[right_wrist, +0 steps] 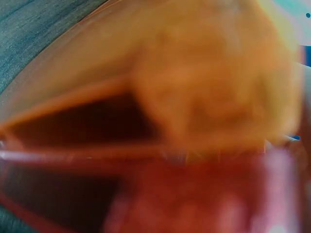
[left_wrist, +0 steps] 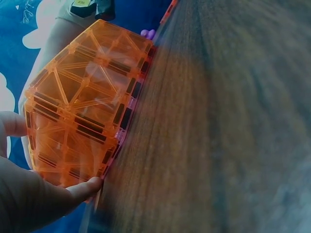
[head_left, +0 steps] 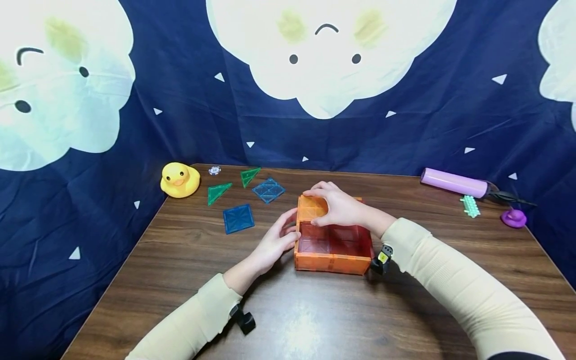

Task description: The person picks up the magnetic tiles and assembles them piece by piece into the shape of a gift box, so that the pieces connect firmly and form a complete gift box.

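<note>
A low open box (head_left: pixel 333 263) of see-through orange and red magnetic tiles stands on the table. Its orange front wall faces me, and red panels show inside. My left hand (head_left: pixel 272 246) holds the box's left side, thumb at one edge and fingers spread along the outside. In the left wrist view, that thumb touches a lower edge of the orange tiles (left_wrist: pixel 73 102). Across the box's back left corner lies an orange square tile (head_left: pixel 309 208); my right hand (head_left: pixel 340 206) pinches it between thumb and fingers. Up close in the right wrist view, orange and red tiles (right_wrist: pixel 194 194) appear blurred.
Left of the box lie blue square tiles (head_left: pixel 239 219) and green triangle tiles (head_left: pixel 219 192). A yellow rubber duck (head_left: pixel 180 180) and a poker chip (head_left: pixel 214 170) sit at the back left. Back right are a lilac cylinder (head_left: pixel 455 183), a mint bumpy toy (head_left: pixel 470 206) and a purple duck (head_left: pixel 513 218).
</note>
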`<state>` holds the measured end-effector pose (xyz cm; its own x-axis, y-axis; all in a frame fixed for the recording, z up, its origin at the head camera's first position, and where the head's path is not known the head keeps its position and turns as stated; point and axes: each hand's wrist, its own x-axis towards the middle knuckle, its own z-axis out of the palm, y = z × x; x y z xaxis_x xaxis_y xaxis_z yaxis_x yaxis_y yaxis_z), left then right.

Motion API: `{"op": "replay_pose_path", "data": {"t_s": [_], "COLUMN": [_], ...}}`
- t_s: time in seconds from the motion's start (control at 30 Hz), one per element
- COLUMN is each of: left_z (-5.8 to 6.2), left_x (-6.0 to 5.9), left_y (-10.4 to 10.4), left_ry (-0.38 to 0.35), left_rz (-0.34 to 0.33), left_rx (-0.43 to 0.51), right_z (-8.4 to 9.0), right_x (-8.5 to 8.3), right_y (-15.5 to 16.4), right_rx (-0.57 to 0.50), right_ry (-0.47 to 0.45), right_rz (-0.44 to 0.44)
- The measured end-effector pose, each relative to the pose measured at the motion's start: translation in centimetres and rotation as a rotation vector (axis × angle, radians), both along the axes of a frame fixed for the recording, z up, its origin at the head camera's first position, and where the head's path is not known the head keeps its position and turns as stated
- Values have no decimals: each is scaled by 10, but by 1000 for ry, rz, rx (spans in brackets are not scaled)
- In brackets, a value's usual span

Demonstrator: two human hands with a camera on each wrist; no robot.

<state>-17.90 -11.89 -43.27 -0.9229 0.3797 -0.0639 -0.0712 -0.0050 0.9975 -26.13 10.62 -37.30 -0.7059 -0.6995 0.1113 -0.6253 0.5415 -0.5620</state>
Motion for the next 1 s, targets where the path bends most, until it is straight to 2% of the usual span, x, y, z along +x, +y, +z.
{"op": "replay_pose_path", "data": {"t_s": [0.23,0.43,0.6,0.73,0.87,1.0], "left_z": [2,5,4,0,-1,-2], "left_x": [-5,-24,-42,-51,-57,-61], "left_y": [-1,1,2,-2,-4,-5], "left_ry": [34,76,94,104,114,109], "left_rz": [17,62,4,-53,-79,-96], "left_rx": [-36,-146,-218,-194,-162,-147], "right_z": [3,10,12,8,-2,-17], "right_x": [0,12,46,81,114,144], "right_y": [5,27,69,113,160,206], "right_rx": [-10,-62,-157,-200,-204,-148], "right_ry": [15,47,79,146,200,237], "right_rz": [33,-21,-95,-149,-224,-357]}}
